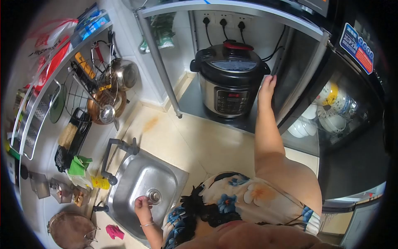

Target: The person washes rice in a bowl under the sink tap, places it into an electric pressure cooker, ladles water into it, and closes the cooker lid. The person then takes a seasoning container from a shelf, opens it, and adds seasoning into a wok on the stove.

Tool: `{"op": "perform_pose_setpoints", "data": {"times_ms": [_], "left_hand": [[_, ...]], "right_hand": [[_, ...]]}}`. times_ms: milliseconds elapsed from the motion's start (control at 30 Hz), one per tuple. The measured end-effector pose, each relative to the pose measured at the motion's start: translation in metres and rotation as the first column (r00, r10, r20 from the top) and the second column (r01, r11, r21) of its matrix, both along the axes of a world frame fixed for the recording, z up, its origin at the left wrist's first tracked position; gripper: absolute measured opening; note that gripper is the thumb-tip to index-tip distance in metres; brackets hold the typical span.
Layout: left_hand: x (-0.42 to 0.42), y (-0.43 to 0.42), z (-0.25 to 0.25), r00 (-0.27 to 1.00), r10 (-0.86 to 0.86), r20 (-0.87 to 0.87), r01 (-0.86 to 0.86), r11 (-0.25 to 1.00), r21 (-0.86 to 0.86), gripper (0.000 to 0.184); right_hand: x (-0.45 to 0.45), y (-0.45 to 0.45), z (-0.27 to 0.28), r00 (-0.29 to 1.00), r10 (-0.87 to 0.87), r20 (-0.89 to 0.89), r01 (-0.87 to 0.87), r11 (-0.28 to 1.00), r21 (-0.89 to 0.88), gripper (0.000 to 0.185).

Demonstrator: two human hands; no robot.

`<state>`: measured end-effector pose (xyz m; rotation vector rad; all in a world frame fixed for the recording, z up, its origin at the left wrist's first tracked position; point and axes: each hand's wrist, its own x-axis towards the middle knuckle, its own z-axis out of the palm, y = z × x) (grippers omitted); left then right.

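Round black-and-steel electric cooker (229, 85) just left of nearer right hand (266, 90) — fingers straightish, hold unclear; left hand (143, 208) half-curled, looks empty.

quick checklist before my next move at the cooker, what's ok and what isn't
1. Cooker upright on the shelf: ok.
2. Lid on the cooker: ok, it covers the top; whether it is locked does not show.
3. Right hand at the cooker: ok, it is by the side, with something thin and pale at the fingers.
4. Both hands at the cooker: not ok, the left hand is over the sink.
5. Cooker unplugged: cannot tell; three plugs are in the wall, but their cords run out of sight behind it.
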<state>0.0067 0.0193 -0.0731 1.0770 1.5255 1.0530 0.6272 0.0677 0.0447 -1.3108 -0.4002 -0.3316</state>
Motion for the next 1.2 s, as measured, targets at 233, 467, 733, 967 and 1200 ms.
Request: {"op": "perform_pose_setpoints", "data": {"times_ms": [233,467,733,967,1200], "left_hand": [[0.038,0.006,0.006,0.988,-0.149,-0.03,0.15,0.989,0.015,0.009],[0.035,0.001,0.009,0.989,-0.142,-0.05,0.141,0.989,-0.034,0.008],[0.053,-0.002,0.007,0.981,-0.193,-0.037,0.191,0.98,-0.047,0.007],[0.05,0.0,-0.007,0.957,-0.279,-0.082,0.274,0.959,-0.072,0.008],[0.045,-0.004,-0.003,0.952,-0.259,-0.163,0.24,0.963,-0.123,0.009]], "right_hand": [[0.063,0.014,0.005,0.827,0.234,-0.511,-0.185,0.972,0.145,0.052],[0.089,0.037,0.001,0.747,0.372,-0.551,-0.187,0.913,0.363,0.04],[0.034,0.034,0.031,0.763,0.338,-0.551,-0.109,0.907,0.406,0.037],[-0.002,0.05,0.011,0.828,0.1,-0.551,0.067,0.959,0.274,0.042],[-0.029,0.05,0.009,0.839,0.023,-0.544,0.114,0.97,0.216,0.035]]}}
